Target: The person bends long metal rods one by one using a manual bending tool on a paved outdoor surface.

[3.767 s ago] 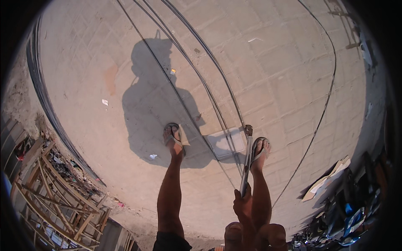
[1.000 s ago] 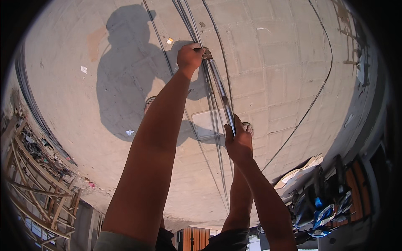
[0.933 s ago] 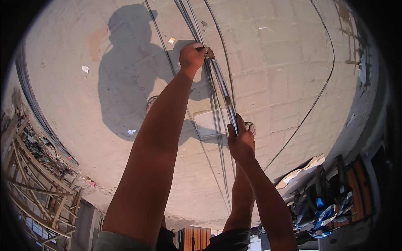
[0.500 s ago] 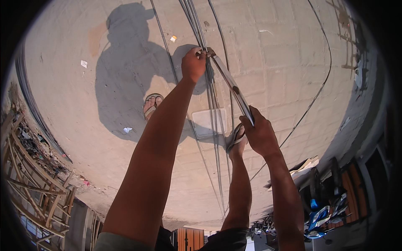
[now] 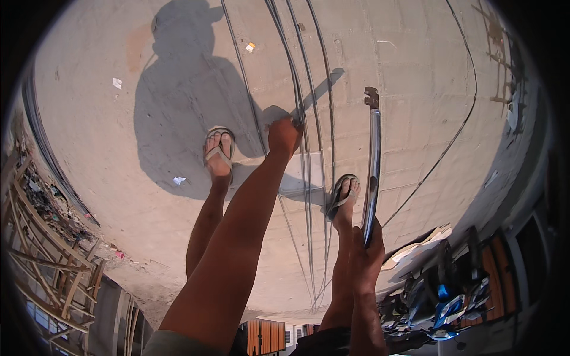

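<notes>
My left hand point(image 5: 285, 137) is closed around a bundle of long thin steel rods point(image 5: 295, 78) that run lengthwise over the ground. In my right hand point(image 5: 367, 260) is the lower end of a shiny metal pipe-handled bending bar point(image 5: 374, 151). Its brown, notched head point(image 5: 371, 98) points away from me and stands apart from the rods, to their right. Beside the bundle lie a few single rods, one of them a dark rod point(image 5: 328, 89) on the right. My left fingertips are partly hidden behind the hand.
My sandalled feet, left point(image 5: 218, 148) and right point(image 5: 345, 196), stand either side of the rods. A thin dark cable point(image 5: 457, 135) curves on the right. Wooden framing point(image 5: 53, 261) stands at lower left, a blue motorbike point(image 5: 448, 308) at lower right. Paper scraps dot the paved ground.
The bending bar has come off the rods and swung right and toward me with my right hand. My left hand has moved nearer along the rods, slightly right.
</notes>
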`<state>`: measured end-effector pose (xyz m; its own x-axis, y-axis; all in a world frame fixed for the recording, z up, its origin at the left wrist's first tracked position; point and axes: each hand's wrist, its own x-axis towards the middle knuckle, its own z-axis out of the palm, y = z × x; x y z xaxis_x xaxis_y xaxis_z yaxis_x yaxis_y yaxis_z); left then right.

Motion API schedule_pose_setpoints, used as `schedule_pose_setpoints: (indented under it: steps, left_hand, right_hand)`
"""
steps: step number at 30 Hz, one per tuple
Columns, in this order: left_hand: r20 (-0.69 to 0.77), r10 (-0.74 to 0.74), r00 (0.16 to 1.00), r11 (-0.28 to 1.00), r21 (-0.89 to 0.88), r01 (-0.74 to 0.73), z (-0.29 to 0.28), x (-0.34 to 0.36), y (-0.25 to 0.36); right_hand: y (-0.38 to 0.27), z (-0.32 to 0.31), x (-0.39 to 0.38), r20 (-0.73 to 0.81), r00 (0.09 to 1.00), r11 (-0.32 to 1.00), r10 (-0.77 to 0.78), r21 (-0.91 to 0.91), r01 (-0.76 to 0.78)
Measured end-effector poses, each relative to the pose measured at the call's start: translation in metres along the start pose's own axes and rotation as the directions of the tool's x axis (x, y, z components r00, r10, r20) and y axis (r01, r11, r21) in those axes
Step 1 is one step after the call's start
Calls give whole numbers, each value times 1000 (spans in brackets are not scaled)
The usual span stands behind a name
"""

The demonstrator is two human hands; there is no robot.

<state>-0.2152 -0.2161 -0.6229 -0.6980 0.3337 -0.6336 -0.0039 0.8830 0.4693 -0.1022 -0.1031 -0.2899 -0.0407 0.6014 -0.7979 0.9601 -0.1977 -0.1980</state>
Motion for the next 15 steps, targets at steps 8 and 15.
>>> schedule_pose_setpoints:
  steps: [8,15]
  left_hand:
    - [65,21,998,990,136,-29,0,-10,27]
    - [-76,-58,995,996,65,62,8,-21,34]
  right_hand:
    - [71,7,-19,98,994,992,46,-122,-33]
    - [102,8,-12,52,998,983,-27,-182,36]
